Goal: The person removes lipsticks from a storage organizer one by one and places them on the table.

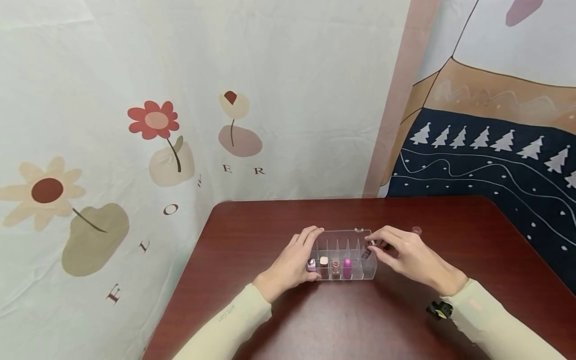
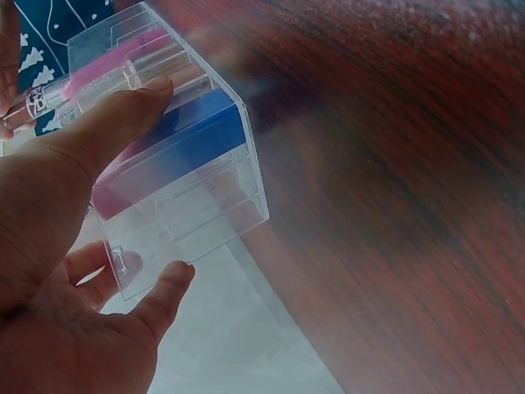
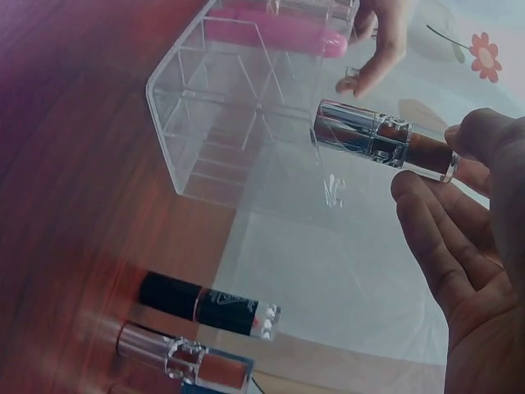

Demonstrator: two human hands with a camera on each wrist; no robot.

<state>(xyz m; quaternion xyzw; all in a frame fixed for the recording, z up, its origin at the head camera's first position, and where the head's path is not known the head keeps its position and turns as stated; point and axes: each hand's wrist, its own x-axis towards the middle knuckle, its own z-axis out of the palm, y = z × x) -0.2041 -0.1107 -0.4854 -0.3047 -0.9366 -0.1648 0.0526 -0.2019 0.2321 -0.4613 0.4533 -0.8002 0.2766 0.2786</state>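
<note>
Hands (image 1: 291,261) (image 1: 408,254) flank clear case (image 1: 357,268); tube (image 3: 353,131) (shiny-ended) pinched in right one.

Soft light, pale sheen on tabletop (image 1: 324,320), wrist views dimmer, seemingly slightly hazy

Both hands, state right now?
Left hand: closed, holding one end of the clear organizer.
Right hand: closed, pinching a lipstick tube at its end.
</note>
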